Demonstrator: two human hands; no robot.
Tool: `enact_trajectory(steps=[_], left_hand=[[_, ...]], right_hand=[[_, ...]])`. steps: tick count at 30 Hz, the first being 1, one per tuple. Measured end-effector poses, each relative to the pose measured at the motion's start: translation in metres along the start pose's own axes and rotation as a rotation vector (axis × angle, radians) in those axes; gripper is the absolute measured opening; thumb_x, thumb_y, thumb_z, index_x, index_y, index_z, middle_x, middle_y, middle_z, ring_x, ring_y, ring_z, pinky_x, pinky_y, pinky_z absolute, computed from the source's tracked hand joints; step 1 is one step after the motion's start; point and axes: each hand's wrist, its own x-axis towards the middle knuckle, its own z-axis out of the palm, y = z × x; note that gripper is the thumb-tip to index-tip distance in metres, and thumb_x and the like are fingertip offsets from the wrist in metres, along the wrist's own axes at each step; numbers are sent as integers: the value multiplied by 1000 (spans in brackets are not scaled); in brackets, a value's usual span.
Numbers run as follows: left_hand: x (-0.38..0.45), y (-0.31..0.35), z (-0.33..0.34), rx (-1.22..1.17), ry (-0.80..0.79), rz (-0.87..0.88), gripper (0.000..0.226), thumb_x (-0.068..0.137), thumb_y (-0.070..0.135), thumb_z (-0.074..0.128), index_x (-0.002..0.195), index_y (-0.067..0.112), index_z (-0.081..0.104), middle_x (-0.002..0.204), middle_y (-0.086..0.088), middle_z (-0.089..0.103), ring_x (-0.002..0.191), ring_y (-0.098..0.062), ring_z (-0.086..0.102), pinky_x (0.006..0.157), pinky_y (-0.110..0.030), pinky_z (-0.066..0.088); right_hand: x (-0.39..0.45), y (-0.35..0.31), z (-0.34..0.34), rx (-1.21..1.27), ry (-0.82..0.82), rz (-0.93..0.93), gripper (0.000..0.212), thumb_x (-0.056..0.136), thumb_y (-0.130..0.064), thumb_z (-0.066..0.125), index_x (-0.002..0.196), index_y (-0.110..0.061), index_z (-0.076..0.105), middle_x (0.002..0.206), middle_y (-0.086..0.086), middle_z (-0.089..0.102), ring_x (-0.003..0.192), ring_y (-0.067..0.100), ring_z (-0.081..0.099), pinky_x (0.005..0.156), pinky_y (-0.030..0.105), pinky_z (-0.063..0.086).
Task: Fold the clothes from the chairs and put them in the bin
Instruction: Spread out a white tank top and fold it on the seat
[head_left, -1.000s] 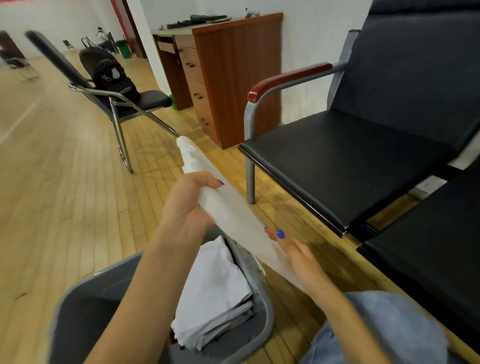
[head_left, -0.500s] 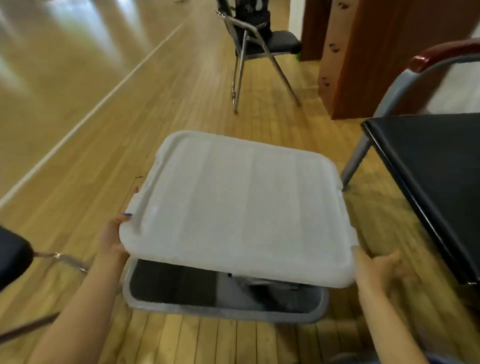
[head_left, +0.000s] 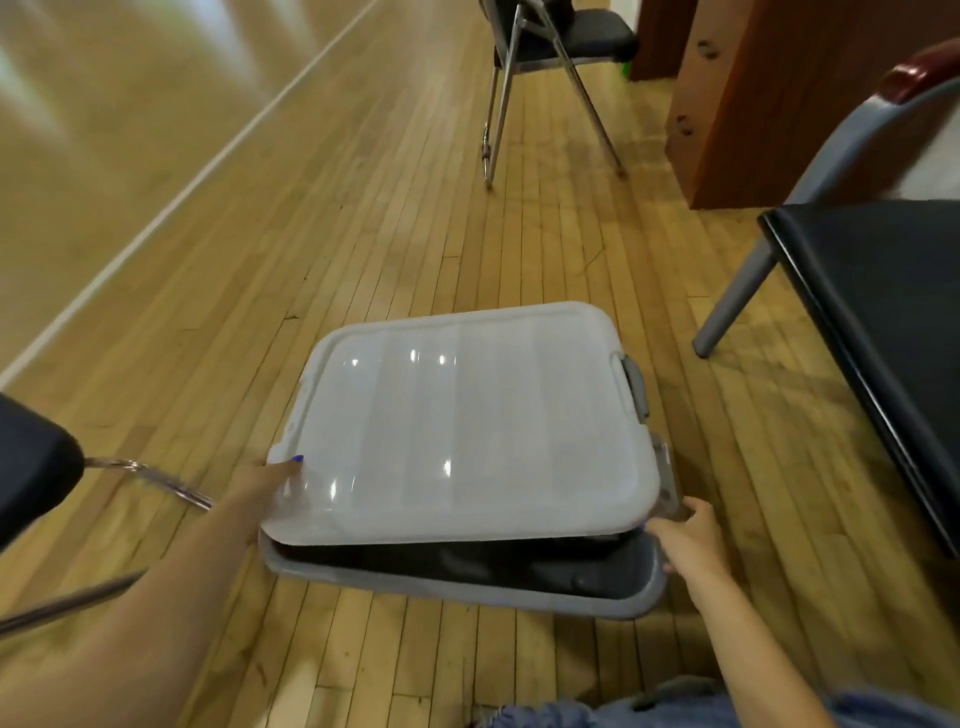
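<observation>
Narrow blond floorboards (head_left: 395, 218) ran away from the camera toward the far side of the room, crossed on the left by a pale painted line (head_left: 208, 171). At the far edge stood a folding chair (head_left: 550, 57) on thin metal legs, with a reddish-brown wooden cabinet (head_left: 779, 104) just to its right. On the right, a black padded armchair (head_left: 893, 322) with a grey metal frame and a dark red armrest stood close to the grey bin (head_left: 467, 587), which sat on the floor near the person. A translucent white lid (head_left: 467, 421) lay tilted over the bin, its near edge raised so that the dark interior showed beneath; the clothes inside could not be made out. The left hand (head_left: 265, 480) gripped the lid's near-left corner, thumb on top and the other fingers hidden below. The right hand (head_left: 685, 535) held the near-right corner, fingers curled around the edge. At the far left, part of another dark chair seat (head_left: 31, 462) and its chrome tubing intruded.
</observation>
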Motion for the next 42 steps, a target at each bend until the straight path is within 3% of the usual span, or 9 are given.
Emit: enact_trajectory(steps=[4,7,9,11,13,15,25,29,42], left_hand=[[7,-4,16,150,42,33,55,98,40,48,133,-2,45,128,-25,52,114,-42,51,93,-46,42],[9,-10,28,167,54,73,54,101,40,39,137,-1,40,124,-25,52,112,-40,51,88,-44,39],[11,-11,31,214,57,88,51,102,39,37,132,-2,43,109,-21,52,99,-34,52,84,-43,40],[12,-7,28,209,43,87,50,102,37,37,131,-3,43,108,-21,51,98,-34,51,83,-41,39],[20,-3,24,202,37,81,50,102,36,39,134,-2,41,122,-24,51,111,-39,51,92,-44,40],[32,0,19,228,28,66,52,101,37,40,136,-2,40,130,-26,49,117,-42,49,102,-50,38],[35,-3,19,279,-26,52,55,102,38,36,143,3,31,137,-26,42,124,-43,43,106,-54,34],[25,-13,23,241,-24,60,53,102,37,36,142,3,32,134,-26,44,122,-42,44,101,-51,35],[20,-42,11,269,-36,5,56,99,46,40,140,9,36,126,-22,51,115,-43,49,100,-57,41]], right_hand=[[1,6,-2,32,-20,-62,50,89,-17,63,136,-15,46,122,9,58,107,30,57,92,51,50],[-1,0,-4,-1,29,-217,61,92,-21,61,147,-20,33,145,10,40,127,30,46,104,47,42],[-1,-6,-7,-235,62,-379,74,94,-21,58,153,-28,14,157,5,13,137,31,32,107,44,35],[0,-8,-7,-701,34,-557,84,93,-14,52,153,-33,-5,160,3,-9,145,29,12,115,44,22],[3,-9,-6,-1068,-43,-644,88,91,-4,45,151,-35,-12,160,2,-19,148,24,-5,120,44,8],[2,-8,-2,-1162,-89,-617,86,91,0,40,151,-35,-11,160,1,-20,149,22,-8,120,46,4],[-15,13,-2,-1085,-49,-602,79,93,-3,42,153,-33,0,161,0,-13,147,22,11,120,42,15],[-24,19,-6,-923,-53,-567,62,97,-8,39,151,-28,19,161,-2,4,130,18,37,106,30,35],[-58,24,7,-890,2,-363,40,101,-18,33,139,-15,44,159,7,18,111,23,58,84,29,47]])
